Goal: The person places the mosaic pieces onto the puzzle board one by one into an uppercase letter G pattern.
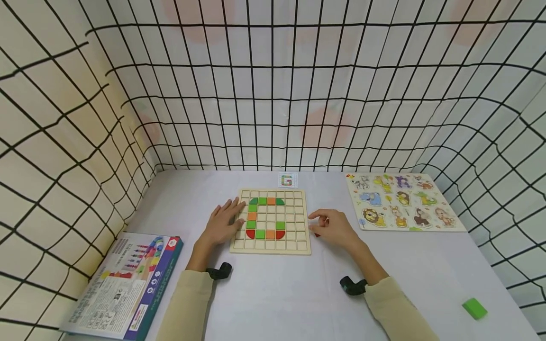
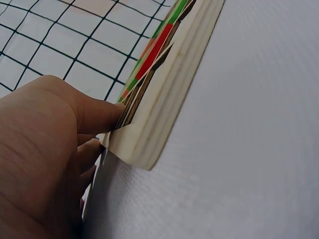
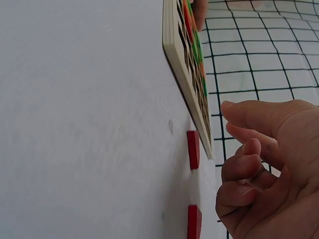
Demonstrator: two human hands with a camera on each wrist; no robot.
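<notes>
A wooden grid board (image 1: 294,239) lies in the middle of the white table. On it, green, orange and red tiles (image 1: 260,233) form a G-like shape. My left hand (image 1: 225,220) lies flat with straight fingers on the board's left edge; in the left wrist view the left hand (image 2: 55,149) touches the board's corner (image 2: 159,119). My right hand (image 1: 330,226) hovers just right of the board, its fingers loosely curled and holding nothing. In the right wrist view two red tiles (image 3: 193,149) lie on the table beside the board (image 3: 177,55), close under the right hand (image 3: 259,169).
A small pattern card (image 1: 287,180) lies behind the board. An animal peg puzzle (image 1: 403,201) sits at the back right, a printed box (image 1: 128,284) at the front left, and a green block (image 1: 474,308) at the front right. Black-gridded netting walls (image 1: 273,94) enclose the table.
</notes>
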